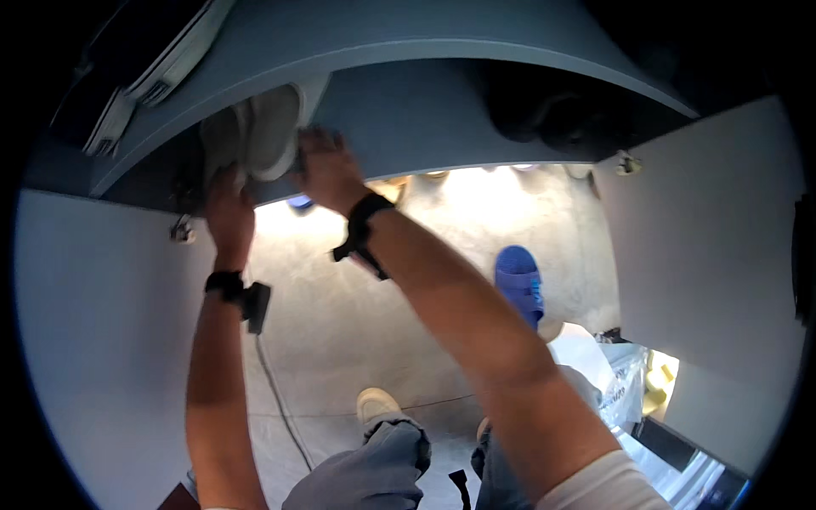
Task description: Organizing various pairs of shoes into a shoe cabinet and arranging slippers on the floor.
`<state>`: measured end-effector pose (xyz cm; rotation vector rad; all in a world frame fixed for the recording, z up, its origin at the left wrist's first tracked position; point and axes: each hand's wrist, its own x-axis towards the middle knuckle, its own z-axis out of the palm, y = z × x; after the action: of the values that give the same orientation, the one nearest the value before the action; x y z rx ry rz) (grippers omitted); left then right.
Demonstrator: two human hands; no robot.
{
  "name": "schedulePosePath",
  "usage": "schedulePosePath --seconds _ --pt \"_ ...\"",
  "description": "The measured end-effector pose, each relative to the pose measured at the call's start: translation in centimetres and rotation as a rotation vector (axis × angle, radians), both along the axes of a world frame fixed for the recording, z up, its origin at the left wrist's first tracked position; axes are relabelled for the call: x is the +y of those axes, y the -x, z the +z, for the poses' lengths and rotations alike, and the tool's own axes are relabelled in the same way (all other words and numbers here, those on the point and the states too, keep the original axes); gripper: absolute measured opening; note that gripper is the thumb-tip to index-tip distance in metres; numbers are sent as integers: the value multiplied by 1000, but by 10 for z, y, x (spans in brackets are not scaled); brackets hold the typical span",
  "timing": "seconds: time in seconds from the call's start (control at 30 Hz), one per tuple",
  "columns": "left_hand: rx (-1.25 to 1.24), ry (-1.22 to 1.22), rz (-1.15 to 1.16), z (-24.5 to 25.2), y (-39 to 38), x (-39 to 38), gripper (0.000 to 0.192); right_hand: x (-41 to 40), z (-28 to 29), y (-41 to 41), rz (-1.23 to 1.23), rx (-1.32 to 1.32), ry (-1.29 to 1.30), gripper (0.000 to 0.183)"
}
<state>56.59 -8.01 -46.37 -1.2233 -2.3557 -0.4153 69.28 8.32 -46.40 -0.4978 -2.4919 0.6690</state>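
A pair of pale shoes stands side by side on a grey shelf [408,115] inside a cabinet. The left shoe [220,137] is partly covered at its near end by my left hand [229,204], whose blurred fingers hide whether they grip it. Just right of the right shoe [274,131], my right hand [328,162] reaches over the shelf's front edge, fingers apart. Whether it touches that shoe's side is unclear. Both wrists wear black straps; a small dark device [256,308] hangs on the left one, near a thin cable.
White cabinet doors [695,255] stand open on both sides. Dark shoes [542,118] sit at the shelf's right end; others with white soles [172,70] are above left. A blue slipper [519,280] lies on the floor, with plastic bags [625,382] at lower right.
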Motion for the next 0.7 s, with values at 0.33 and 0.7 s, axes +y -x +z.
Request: schedulePosePath --seconds 0.33,0.7 --pt "-40 70 -274 20 -27 46 50 16 6 -2 68 129 165 94" --pt "-267 105 -241 39 -74 36 58 12 23 -9 98 54 313 55"
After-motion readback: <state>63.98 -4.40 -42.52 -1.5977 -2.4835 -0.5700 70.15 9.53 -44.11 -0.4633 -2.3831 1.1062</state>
